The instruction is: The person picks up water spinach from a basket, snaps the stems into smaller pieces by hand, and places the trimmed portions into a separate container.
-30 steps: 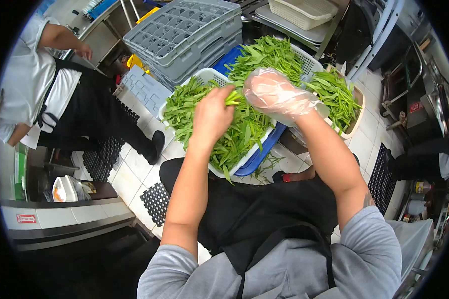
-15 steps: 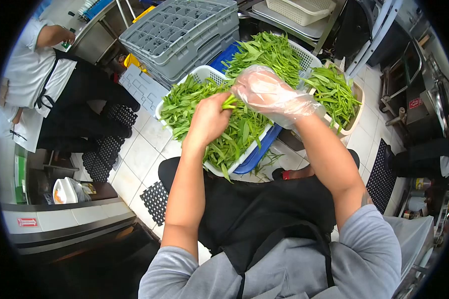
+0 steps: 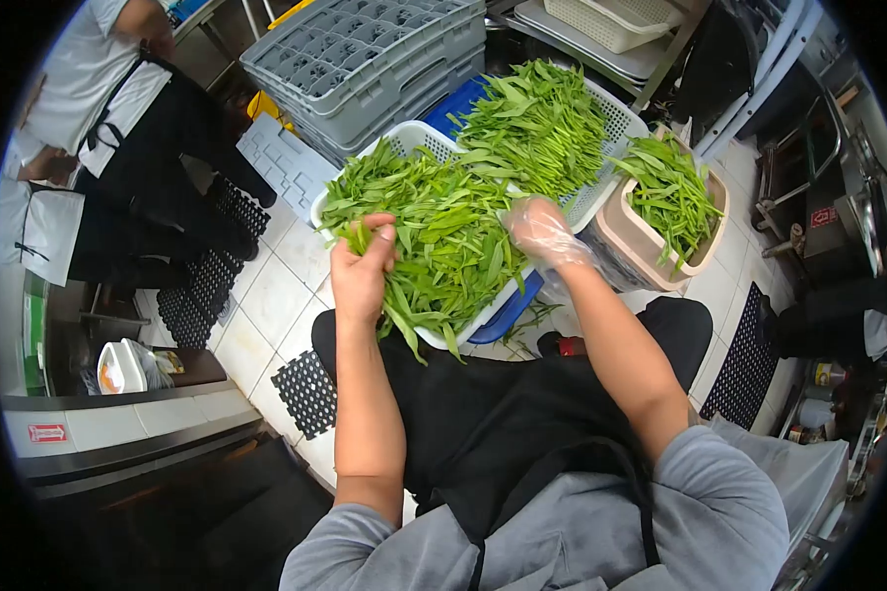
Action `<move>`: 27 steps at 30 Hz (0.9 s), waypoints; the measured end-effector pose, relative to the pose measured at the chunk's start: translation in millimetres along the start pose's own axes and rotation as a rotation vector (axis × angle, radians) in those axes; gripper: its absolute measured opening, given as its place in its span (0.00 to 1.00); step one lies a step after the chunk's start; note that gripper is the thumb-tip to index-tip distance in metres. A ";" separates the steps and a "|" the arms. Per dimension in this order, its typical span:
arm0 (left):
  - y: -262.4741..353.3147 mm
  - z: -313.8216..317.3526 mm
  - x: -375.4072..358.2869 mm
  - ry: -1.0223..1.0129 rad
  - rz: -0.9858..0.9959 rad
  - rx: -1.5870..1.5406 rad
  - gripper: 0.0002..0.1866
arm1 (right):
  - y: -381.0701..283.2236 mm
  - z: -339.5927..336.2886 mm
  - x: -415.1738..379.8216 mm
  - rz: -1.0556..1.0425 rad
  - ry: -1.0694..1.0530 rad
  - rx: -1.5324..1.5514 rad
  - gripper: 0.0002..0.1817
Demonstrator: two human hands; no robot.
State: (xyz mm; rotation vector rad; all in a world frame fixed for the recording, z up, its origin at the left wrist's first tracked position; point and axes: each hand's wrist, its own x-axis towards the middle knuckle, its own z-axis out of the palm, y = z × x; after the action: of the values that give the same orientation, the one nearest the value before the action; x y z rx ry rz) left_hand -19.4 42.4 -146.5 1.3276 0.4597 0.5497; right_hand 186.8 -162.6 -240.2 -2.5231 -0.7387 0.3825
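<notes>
Greens (image 3: 443, 236) fill the white basket (image 3: 404, 140). The left hand (image 3: 362, 271) pinches a few stems at the near rim; the gloved right hand (image 3: 542, 231) rests open on the pile. Loose leaves overhanging beside the grip could drop to the floor. Beyond, a second basket (image 3: 616, 118) and beige tub (image 3: 631, 251) hold more greens.

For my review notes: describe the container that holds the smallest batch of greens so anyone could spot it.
Start at the two white baskets heaped with greens before the seated person. Right of them stands the beige tub, taller, solid-walled rather than perforated, with a smaller pile of leaves.
</notes>
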 end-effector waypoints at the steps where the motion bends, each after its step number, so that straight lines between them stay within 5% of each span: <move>1: 1.7 6.1 -3.3 -0.003 -0.037 0.022 0.11 | -26.0 -30.6 -21.8 0.023 0.030 0.138 0.19; 7: -12.3 50.6 8.9 -0.031 -0.217 0.093 0.15 | -68.7 -57.9 -64.9 -0.120 0.208 0.399 0.14; 18: -18.4 80.1 10.0 -0.100 -0.275 -0.024 0.10 | -69.6 -39.4 -79.3 -0.588 0.299 0.110 0.10; 22: -14.9 70.1 11.7 -0.152 -0.248 0.021 0.11 | -71.8 -62.6 -84.3 -0.471 0.302 0.291 0.10; 23: -15.4 68.2 12.7 -0.182 -0.223 0.055 0.11 | -73.5 -67.4 -86.2 -0.301 0.274 0.508 0.09; 27: -8.2 69.2 11.1 -0.312 -0.188 0.178 0.10 | -85.6 -78.0 -68.4 -0.303 0.338 0.797 0.12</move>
State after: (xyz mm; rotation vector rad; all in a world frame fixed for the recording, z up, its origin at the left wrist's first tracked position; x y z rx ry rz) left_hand 32.1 -5.6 -141.6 1.4914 0.3754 0.1426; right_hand 124.4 -166.6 -121.1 -1.6405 -0.6490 0.0994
